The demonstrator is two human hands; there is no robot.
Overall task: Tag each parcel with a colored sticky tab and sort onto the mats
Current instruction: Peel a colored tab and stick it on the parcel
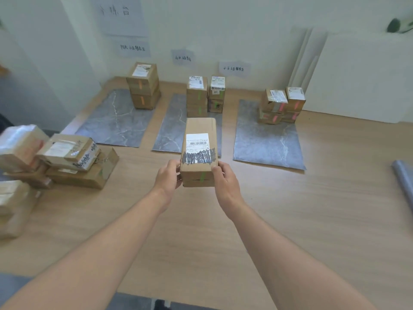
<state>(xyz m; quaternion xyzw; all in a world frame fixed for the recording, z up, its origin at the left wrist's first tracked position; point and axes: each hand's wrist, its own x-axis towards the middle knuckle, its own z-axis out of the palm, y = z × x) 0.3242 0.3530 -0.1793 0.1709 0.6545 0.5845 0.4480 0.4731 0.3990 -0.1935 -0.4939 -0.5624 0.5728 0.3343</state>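
i see two bare forearms reaching forward from the bottom edge, angled inward so that they meet at the centre. both are stretched out, with the wrists almost straight. the left hand grips the near left corner of a parcel; its thumb lies against the side and its fingers curl under. the right hand grips the near right corner, with its thumb on the top edge and its fingers wrapped around the side. the parcel is a long brown box held lengthwise, pointing away from me, above a wooden surface. on top is a white label, its lower part scribbled over in black. a green tab is stuck on the near end face, between the two hands.

to the left, level with the hands, lies a loose pile of brown boxes. at the far right edge is a grey roll.

beyond the parcel, three grey marbled mats lie side by side. the parcel's far end hangs over the near edge of the middle mat. the left mat carries one stack with orange tabs. the middle mat carries two columns, with green tabs on the left one. the right mat carries a cluster with pink tabs.

furthest away, paper signs hang on the pale wall, one above each mat. the writing is too blurred to read.
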